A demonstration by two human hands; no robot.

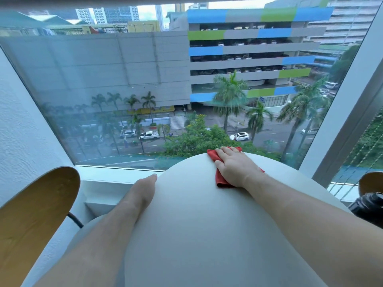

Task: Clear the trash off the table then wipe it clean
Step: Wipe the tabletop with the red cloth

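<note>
Smooth round grey table [196,235]; right hand [234,168] flat on red cloth [221,180].

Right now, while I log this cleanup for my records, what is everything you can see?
Table: one, pale grey, round, centre.
Cloth: one, red, near the table's far edge, under the right hand.
Chair backs: two, brown wood, one left of the table, one at the frame's right edge.
Black object: one, glossy black, right of the table; kind unclear.
Window: one, clear glass, behind the table, street outside.
Left hand: one, rests on the table's left edge.
Right hand: one, presses flat on the cloth.
</note>
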